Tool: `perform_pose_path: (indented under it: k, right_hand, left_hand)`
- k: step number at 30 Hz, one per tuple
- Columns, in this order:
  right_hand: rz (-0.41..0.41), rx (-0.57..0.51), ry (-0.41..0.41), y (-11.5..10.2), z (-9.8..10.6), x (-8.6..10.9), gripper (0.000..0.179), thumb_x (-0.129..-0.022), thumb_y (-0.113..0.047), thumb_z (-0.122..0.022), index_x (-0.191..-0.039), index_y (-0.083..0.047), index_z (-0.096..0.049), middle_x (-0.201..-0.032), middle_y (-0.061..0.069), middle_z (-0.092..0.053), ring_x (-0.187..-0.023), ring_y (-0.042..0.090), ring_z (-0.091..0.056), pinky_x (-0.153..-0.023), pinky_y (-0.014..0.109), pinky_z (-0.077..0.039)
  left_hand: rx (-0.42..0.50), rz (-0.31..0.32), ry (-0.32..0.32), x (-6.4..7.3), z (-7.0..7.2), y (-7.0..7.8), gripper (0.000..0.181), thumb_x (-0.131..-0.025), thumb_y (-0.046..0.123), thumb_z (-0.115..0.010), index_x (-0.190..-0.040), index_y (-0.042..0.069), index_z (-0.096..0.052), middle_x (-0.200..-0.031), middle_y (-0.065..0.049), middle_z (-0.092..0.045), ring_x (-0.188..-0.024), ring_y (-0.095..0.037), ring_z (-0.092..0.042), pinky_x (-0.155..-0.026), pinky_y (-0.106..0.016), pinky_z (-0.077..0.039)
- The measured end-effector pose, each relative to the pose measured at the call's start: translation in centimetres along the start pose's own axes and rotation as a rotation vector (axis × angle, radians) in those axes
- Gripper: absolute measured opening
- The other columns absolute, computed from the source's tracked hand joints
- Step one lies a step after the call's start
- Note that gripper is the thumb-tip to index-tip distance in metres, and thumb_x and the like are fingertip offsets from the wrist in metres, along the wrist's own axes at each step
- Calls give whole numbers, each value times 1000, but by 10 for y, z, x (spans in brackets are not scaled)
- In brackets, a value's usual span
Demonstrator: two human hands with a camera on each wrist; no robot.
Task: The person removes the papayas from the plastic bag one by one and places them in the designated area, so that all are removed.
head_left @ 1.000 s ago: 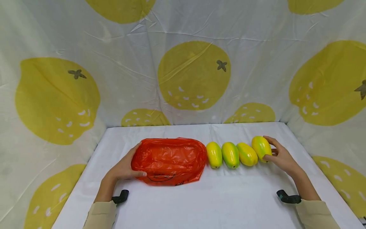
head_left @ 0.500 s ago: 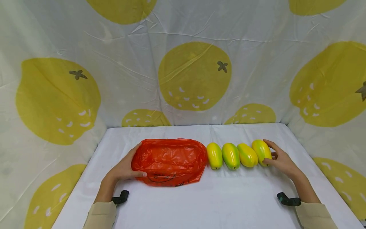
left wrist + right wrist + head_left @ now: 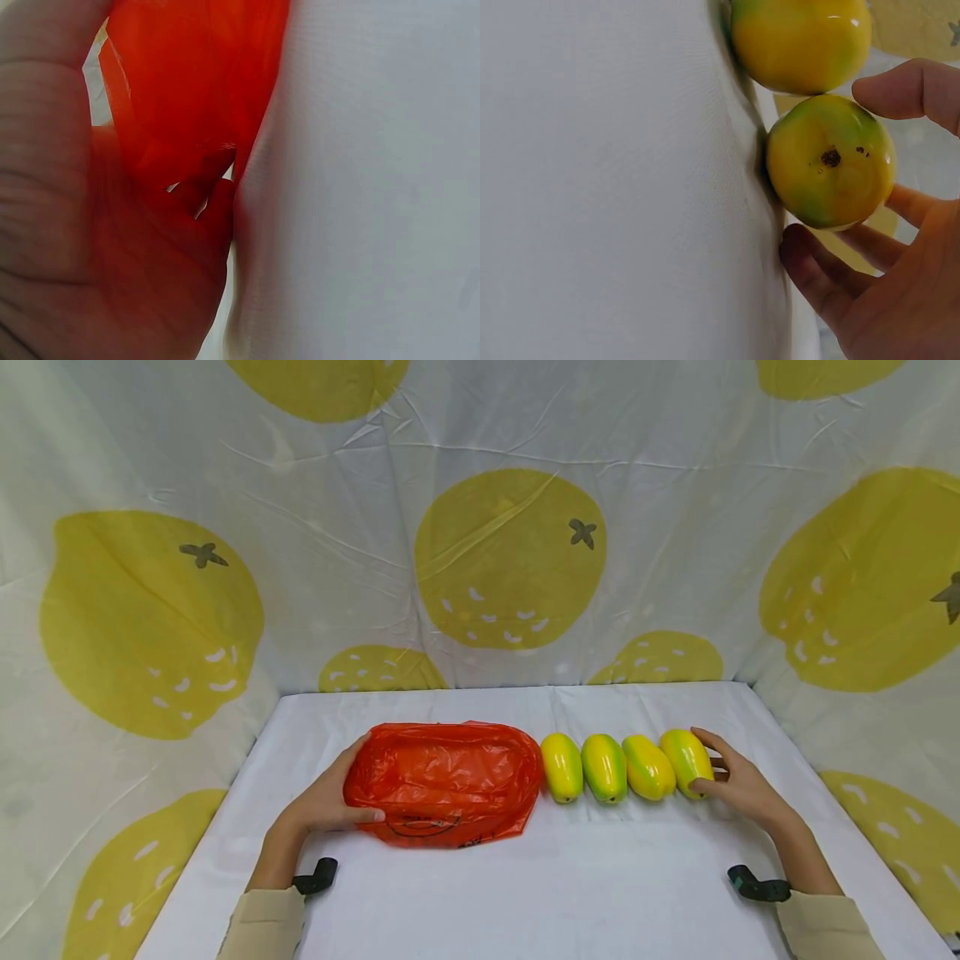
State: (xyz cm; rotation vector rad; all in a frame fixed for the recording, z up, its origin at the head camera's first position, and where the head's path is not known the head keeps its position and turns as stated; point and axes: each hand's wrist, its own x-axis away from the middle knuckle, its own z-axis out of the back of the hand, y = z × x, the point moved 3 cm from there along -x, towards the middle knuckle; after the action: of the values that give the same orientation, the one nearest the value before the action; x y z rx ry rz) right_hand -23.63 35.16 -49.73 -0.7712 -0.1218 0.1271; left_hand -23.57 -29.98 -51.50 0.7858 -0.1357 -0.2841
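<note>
My left hand (image 3: 328, 797) holds the left end of a red plastic bag (image 3: 450, 768), thumb at the front edge, other fingers behind. The bag lies with its mouth spread wide. In the left wrist view the red film (image 3: 199, 82) lies across my palm. My right hand (image 3: 738, 781) curves round the rightmost yellow-green papaya (image 3: 686, 762), thumb at its near end. In the right wrist view that papaya (image 3: 831, 161) rests on the table between thumb and fingers, against its neighbour (image 3: 799, 41). It ends a side-by-side row with a papaya (image 3: 649, 768), another papaya (image 3: 604, 768) and a papaya (image 3: 562, 768) beside the bag.
A white cloth (image 3: 562, 893) covers the table. Sheets with a lemon print (image 3: 510, 560) stand behind and at both sides. Each wrist wears a dark camera mount, one on the left (image 3: 317, 877) and one on the right (image 3: 757, 885).
My right hand has brought the rightmost papaya slightly nearer and down, level with the row and close to its neighbour. My left hand and the bag have stayed put.
</note>
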Motion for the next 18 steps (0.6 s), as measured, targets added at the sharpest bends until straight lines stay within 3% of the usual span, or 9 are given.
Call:
perform_pose_path:
  k: [6, 12, 18]
  right_hand:
    - [2, -22, -6, -2, 1, 3, 95, -93, -32, -73, -166, -13, -14, -163, 30, -24, -132, 54, -47, -105, 69, -46]
    - [-13, -36, -3, 1, 2, 3, 95, -96, -39, -71, -166, -13, -12, -166, 28, -20, -136, 56, -41, -107, 73, -41]
    - [-19, -38, 17, -2, 5, 3, 91, -98, -43, -68, -165, -10, -15, -163, 31, -25, -138, 56, -39, -107, 74, -40]
  left_hand:
    - [3, 13, -3, -3, 0, 0, 130, -68, 53, -91, -166, 32, -8, -166, -9, -29, -148, -39, -35, -104, -62, -52]
    - [5, 33, -8, -3, 5, 3, 125, -74, 53, -87, -166, 32, -6, -168, -14, -26, -148, -43, -32, -106, -67, -48]
    - [-28, 42, 44, -1, 14, 6, 116, -81, 53, -82, -166, 36, -5, -166, -17, -29, -147, -45, -36, -110, -71, -42]
